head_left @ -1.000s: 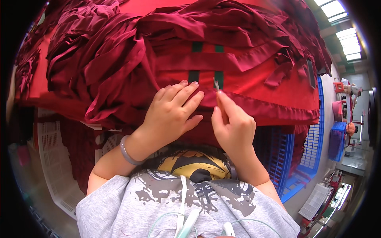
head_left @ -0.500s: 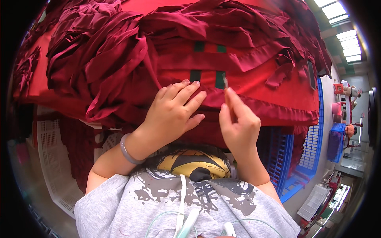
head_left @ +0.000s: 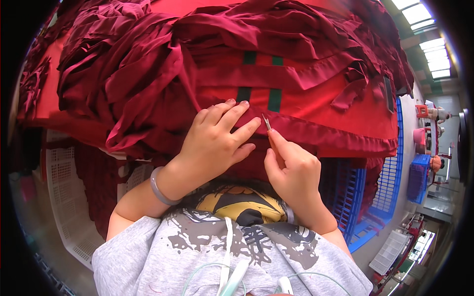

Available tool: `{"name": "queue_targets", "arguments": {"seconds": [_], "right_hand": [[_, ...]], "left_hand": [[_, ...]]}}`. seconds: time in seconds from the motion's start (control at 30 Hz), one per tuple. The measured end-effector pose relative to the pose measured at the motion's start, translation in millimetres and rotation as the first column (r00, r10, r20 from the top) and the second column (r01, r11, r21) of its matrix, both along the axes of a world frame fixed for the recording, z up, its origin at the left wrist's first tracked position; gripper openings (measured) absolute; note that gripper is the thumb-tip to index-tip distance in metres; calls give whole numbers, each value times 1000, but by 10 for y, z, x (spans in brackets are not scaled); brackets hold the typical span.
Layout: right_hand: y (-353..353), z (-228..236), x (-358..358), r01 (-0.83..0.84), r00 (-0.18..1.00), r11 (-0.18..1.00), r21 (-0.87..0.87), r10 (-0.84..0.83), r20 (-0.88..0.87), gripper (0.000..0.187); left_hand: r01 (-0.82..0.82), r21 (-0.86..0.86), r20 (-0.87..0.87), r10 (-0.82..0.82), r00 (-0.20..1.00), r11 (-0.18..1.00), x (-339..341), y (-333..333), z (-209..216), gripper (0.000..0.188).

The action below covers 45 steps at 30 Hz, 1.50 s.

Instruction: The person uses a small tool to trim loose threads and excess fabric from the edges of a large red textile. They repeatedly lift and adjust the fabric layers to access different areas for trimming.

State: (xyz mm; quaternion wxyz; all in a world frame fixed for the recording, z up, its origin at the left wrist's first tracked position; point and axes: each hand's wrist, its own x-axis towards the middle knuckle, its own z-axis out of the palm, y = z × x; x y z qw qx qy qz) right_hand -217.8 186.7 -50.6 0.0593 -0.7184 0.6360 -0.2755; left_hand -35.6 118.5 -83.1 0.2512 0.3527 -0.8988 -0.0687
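A long maroon fabric strip lies along the near edge of a red-covered table. My left hand rests flat on the left part of this strip, fingers spread, pressing it down. Between the thumb and fingers of my right hand is a slim seam ripper with a brownish handle and a forked-looking metal tip. Its tip points up and left, over the strip and close to my left index finger. Two dark green bands run across the red cloth beyond my fingers.
Heaped maroon strips cover the left and far side of the table. A dark flat object lies at the right edge. Below the table stand a white perforated basket on the left and blue crates on the right.
My right hand has moved left and nearer to me, bringing the seam ripper's tip from the green band down to the strip beside my left hand. The left hand has hardly moved.
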Motion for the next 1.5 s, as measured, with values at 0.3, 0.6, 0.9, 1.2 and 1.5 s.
{"name": "queue_targets", "arguments": {"seconds": [0.3,0.6,0.9,1.2,1.5], "right_hand": [[-423,-54,-102,16,979,987,-157,17,205,37],[-709,-135,-102,-83,991,996,10,82,106,6],[-647,21,-441,173,924,985,-13,-158,349,22],[-126,-94,-1082,269,788,963,-27,-204,581,46],[-28,-45,-717,83,796,990,111,-133,591,46]], "left_hand": [[2,-3,-5,-2,1000,1000,8,11,-16,46],[12,-12,-5,-12,1000,1000,5,8,-18,45],[-2,-3,-118,1,993,1000,185,-59,50,20],[-632,-483,-241,602,761,606,1008,-347,574,15],[-222,-130,-88,211,973,966,-155,-710,-40,33]]}}
